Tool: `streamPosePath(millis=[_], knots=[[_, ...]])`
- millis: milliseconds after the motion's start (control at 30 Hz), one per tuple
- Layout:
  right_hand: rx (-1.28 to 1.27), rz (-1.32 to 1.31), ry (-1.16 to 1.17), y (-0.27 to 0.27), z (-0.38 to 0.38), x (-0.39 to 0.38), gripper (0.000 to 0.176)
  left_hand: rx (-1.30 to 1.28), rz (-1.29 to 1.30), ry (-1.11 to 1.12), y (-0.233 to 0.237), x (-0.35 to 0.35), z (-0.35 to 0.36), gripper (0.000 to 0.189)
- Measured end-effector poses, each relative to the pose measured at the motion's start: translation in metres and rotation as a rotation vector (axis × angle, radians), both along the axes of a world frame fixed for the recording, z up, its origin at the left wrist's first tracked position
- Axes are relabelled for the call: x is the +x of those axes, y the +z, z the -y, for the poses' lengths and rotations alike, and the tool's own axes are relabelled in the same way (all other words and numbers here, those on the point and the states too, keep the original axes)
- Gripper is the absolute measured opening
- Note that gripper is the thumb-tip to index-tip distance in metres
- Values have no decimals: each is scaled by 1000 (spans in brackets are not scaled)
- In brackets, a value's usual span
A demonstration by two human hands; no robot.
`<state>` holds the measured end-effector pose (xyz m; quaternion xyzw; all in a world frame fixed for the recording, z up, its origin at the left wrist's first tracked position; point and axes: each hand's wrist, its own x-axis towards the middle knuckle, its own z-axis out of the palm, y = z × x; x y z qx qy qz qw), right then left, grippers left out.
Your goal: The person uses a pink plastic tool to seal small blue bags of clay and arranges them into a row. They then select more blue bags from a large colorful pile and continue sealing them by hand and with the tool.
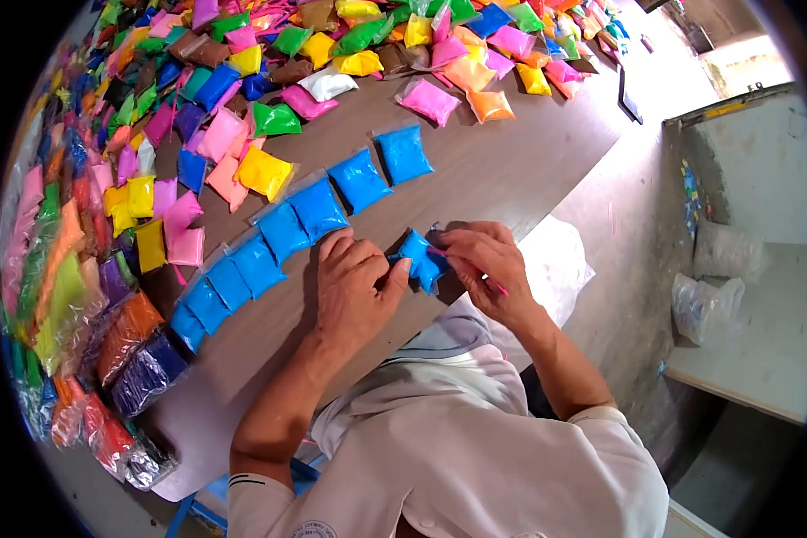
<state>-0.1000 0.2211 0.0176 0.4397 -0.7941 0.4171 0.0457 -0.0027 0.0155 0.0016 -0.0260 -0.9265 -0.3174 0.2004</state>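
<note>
A small clear packet of bright blue material [419,260] lies near the table edge between my hands, its surface creased. My left hand [354,282] is closed at its left side, thumb against the packet's edge and fingers curled; the fingertips are partly hidden. My right hand [493,269] is closed around a thin pink stick-like tool [499,288], its front end over the packet's right side. Beyond my left hand runs a curved row of similar blue packets [285,231], several touching or overlapping. Another blue packet [403,153] sits at the row's far end.
A large heap of multicoloured packets [332,40] covers the table's far side and left. Clear bags of coloured packets [148,372] stand at the left edge. A dark flat object [629,97] lies at the far right edge. Right of the table are plastic bags [707,305] on a shelf.
</note>
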Motion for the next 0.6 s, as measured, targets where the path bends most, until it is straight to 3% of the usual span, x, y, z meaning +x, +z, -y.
streamPosePath(millis=[100, 167, 300, 400, 500, 600], knots=[[-33, 162, -317, 16, -1, 34, 11, -11, 7, -3, 1, 0, 0, 28], [-239, 401, -363, 10, 6, 50, 9, -16, 2, -1, 1, -1, -1, 28], [-198, 615, -327, -1, 27, 68, 11, -3, -4, 9, -2, -1, -1, 28], [-80, 260, -215, -3, 27, 59, 15, -4, -2, -2, -2, 0, 2, 28], [-76, 71, -52, -2, 21, 34, 17, 0, -17, 2, -2, 0, 2, 29], [-70, 131, 33, -3, 19, 13, 15, 8, -31, 2, 1, 0, 3, 30]])
